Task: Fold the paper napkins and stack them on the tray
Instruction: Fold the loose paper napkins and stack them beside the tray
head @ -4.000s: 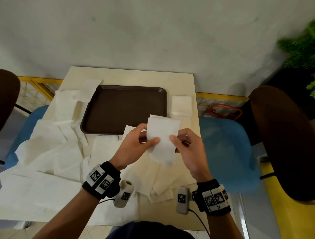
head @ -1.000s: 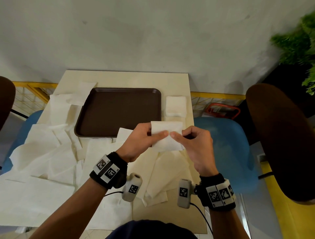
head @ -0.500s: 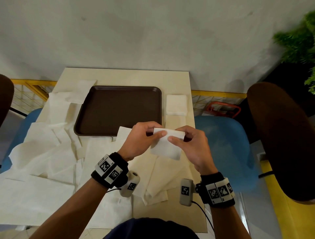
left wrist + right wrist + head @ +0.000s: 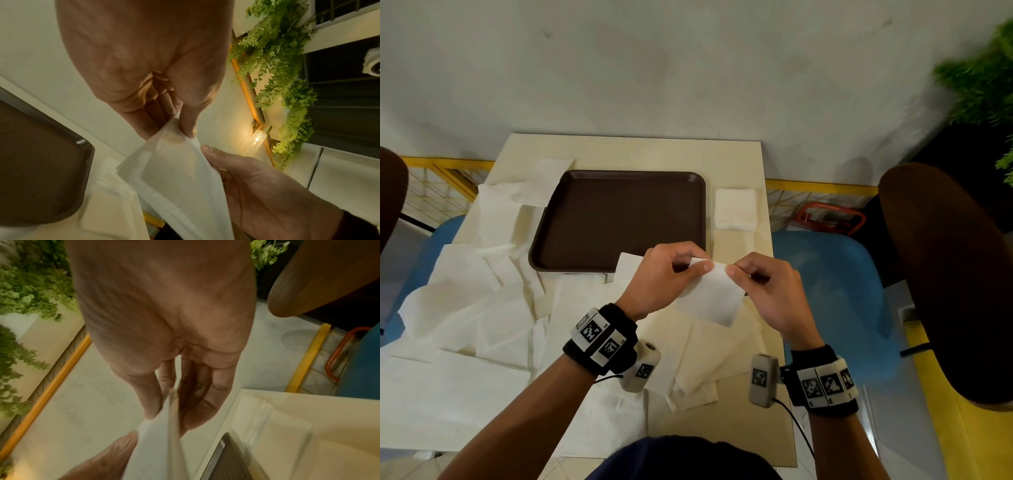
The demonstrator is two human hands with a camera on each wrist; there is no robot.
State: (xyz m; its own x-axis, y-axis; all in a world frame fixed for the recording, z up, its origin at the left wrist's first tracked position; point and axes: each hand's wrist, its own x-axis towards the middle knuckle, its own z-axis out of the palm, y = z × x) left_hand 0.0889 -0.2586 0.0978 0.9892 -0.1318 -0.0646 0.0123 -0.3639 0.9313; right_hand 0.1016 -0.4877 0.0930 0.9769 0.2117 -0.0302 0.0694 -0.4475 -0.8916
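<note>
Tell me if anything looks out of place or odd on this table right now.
Yes. The stack of folded napkins sits on the table right of the tray, not on it, and the tray holds nothing. Unfolded napkins sprawl past the table's left edge. Both hands pinch one napkin.

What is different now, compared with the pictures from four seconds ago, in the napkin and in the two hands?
The white paper napkin was a tall strip then; now it is folded into a small square, held lower. The left hand and right hand still pinch its top edge, their fingers closer together. The dark brown plastic tray still holds nothing, and the small folded stack stays beside it on the table.
</note>
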